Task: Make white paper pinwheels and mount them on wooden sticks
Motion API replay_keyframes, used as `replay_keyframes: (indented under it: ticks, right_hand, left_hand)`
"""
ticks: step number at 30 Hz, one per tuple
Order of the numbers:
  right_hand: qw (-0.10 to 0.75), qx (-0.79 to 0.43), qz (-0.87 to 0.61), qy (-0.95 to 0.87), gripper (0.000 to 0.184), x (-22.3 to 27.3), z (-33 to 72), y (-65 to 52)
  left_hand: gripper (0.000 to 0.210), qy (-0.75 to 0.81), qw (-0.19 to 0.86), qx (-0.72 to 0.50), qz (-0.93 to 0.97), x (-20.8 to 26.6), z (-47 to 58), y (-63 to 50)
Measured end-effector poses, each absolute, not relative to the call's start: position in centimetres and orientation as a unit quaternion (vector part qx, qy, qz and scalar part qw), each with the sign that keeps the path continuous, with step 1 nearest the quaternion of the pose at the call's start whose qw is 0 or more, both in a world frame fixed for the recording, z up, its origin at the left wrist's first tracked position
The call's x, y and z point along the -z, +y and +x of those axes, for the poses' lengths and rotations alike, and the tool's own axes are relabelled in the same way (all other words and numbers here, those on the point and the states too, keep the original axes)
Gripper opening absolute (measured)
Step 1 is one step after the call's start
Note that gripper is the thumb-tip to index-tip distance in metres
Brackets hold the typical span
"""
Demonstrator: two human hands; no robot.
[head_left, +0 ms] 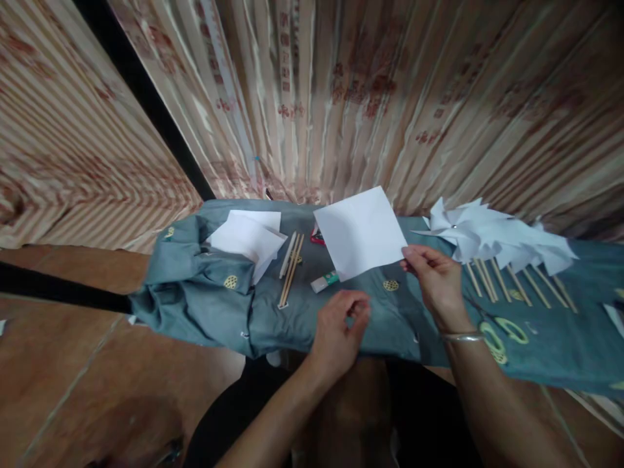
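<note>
My right hand (435, 281) pinches the right corner of a square sheet of white paper (363, 231), which is held up at a tilt above the cloth. My left hand (340, 328) is below the sheet, apart from it, with fingers curled toward the thumb and nothing visible in them. A glue stick (324, 282) with a green-and-white label lies just beyond my left hand. Partly covered by the sheet is a small red object (317, 235). Scissors (504, 331) with yellow-green handles rest beside my right wrist.
White paper pinwheels (487, 234) on wooden sticks lie overlapping at the right. Several thin sticks (292, 268) and a pile of white paper sheets (246, 237) are on the left. A grey-green cloth (297, 325) covers the narrow table; a patterned curtain (312, 130) hangs behind.
</note>
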State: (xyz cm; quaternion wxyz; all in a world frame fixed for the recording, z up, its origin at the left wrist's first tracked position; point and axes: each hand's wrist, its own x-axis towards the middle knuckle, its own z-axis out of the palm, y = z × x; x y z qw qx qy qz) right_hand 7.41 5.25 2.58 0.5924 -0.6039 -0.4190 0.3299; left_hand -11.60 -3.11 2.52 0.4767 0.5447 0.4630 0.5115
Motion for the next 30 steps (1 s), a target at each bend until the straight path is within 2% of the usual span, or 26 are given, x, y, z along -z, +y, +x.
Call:
replay_keyframes:
  ticks: [4, 9, 13, 17, 20, 22, 23, 28, 30]
  right_hand:
    - [0.551, -0.322, -0.665, -0.387, 0.036, -1.6, 13.3, 1.6]
    - [0.486, -0.372, -0.686, -0.394, 0.044, -0.9, 18.6, -1.0]
    - [0.439, -0.42, -0.664, -0.436, 0.047, -0.3, 20.2, -1.1]
    - [0.365, -0.414, -0.635, -0.541, 0.042, 0.7, 20.1, -0.5]
    - [0.321, -0.284, -0.648, -0.629, 0.031, 0.8, 19.6, -0.8]
    - [0.318, -0.189, -0.641, -0.673, 0.031, 0.5, 19.2, -1.7]
    - [0.311, -0.183, -0.621, -0.696, 0.034, 0.3, 18.9, -2.2]
    - [0.254, -0.301, -0.558, -0.73, 0.053, -0.4, 17.1, -4.8]
    - [0.259, -0.335, -0.546, -0.723, 0.046, -0.3, 16.4, -4.9]
  left_hand:
    - [0.025, 0.413, 0.331, -0.438, 0.727, -1.7, -10.8, -3.7]
    - [0.052, 0.388, 0.196, -0.334, 0.836, -0.3, -9.4, -3.9]
    - [0.046, 0.372, 0.131, -0.252, 0.884, 0.9, -8.1, -3.6]
    - [0.029, 0.331, 0.123, -0.252, 0.901, 1.9, -7.4, -3.0]
    - [0.023, 0.316, 0.138, -0.246, 0.906, 2.2, -7.4, -2.6]
    - [0.023, 0.318, 0.147, -0.241, 0.905, 2.1, -7.5, -2.5]
    - [0.023, 0.321, 0.151, -0.242, 0.903, 2.0, -7.6, -2.5]
    - [0.026, 0.338, 0.187, -0.253, 0.887, 1.9, -7.7, -2.6]
    - [0.027, 0.348, 0.205, -0.254, 0.879, 1.9, -7.6, -2.5]
